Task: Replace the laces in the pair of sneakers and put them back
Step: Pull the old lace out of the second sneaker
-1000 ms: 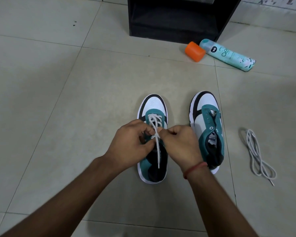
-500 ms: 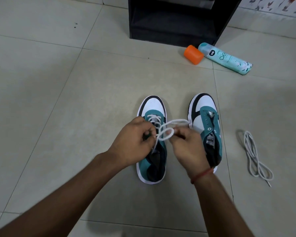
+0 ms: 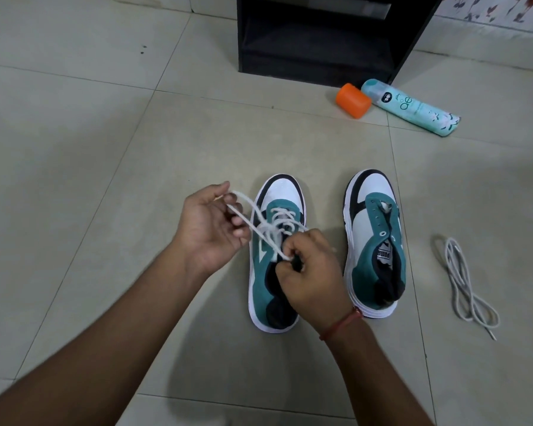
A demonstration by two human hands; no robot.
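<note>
Tiled floor (image 3: 105, 149), hands (image 3: 208, 222) gripping lace (image 3: 256, 222)

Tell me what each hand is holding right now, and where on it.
Both hold the white lace of the left sneaker: the left hand grips a loop pulled out to the left, the right hand pinches strands over the tongue.

Dim, soft light; slight motion blur

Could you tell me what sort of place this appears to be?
Probably a room in a home: a tiled floor, a black cabinet against the wall, and a spray can lying on the floor beyond the sneakers.
</note>
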